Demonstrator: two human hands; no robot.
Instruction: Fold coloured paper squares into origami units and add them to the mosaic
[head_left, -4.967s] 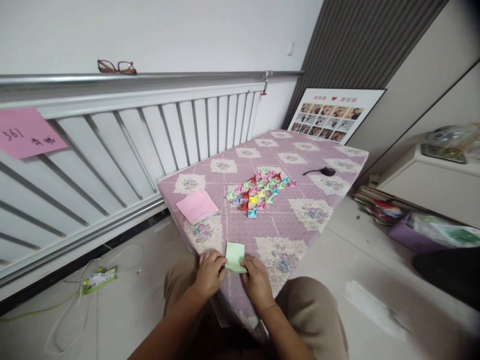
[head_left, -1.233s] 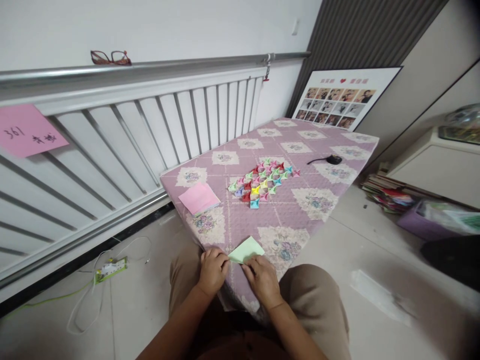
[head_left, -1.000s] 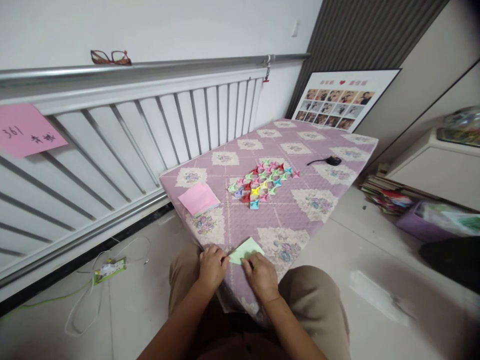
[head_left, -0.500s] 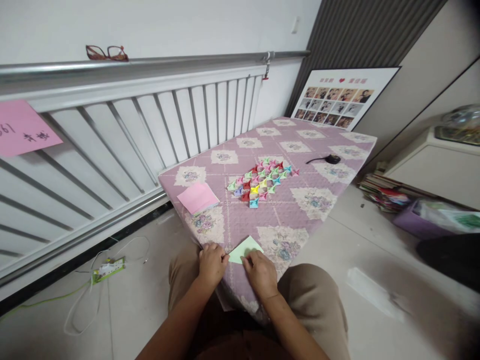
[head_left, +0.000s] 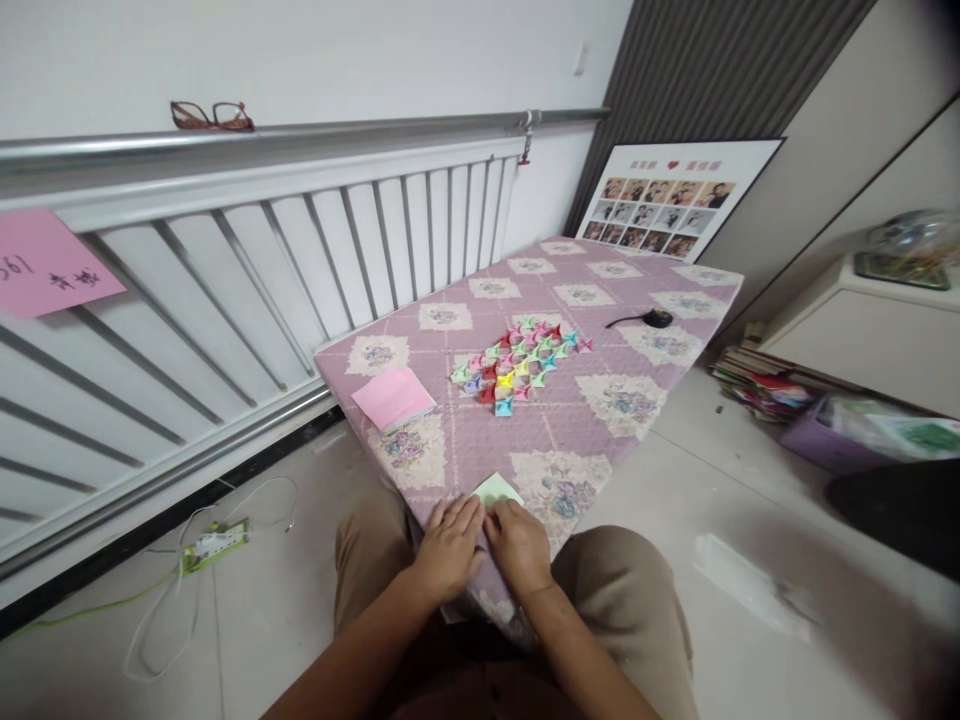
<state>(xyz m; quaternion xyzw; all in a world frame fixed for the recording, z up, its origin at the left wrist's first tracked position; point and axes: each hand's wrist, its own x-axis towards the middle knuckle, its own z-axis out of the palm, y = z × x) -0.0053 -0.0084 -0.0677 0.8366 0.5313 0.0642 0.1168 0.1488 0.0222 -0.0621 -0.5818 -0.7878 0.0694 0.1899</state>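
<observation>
A light green paper lies near the table's front corner, its pointed top showing beyond my hands. My left hand rests flat over its left part, fingers stretched out. My right hand is on its lower right part, fingers curled and pressed together at the paper; the fingertips are partly hidden. Farther back, several small folded paper pieces in many colours stand in slanting rows. A stack of square paper with a pink sheet on top sits at the left edge.
The table has a purple floral cloth. A black spoon-like object lies at the back right. Beyond the left edge are a white radiator and a rail with glasses. A photo board leans behind the table.
My left hand has moved right from the paper's left corner onto the paper and spread flat. The left part of the paper is now covered. The view has shifted slightly.
</observation>
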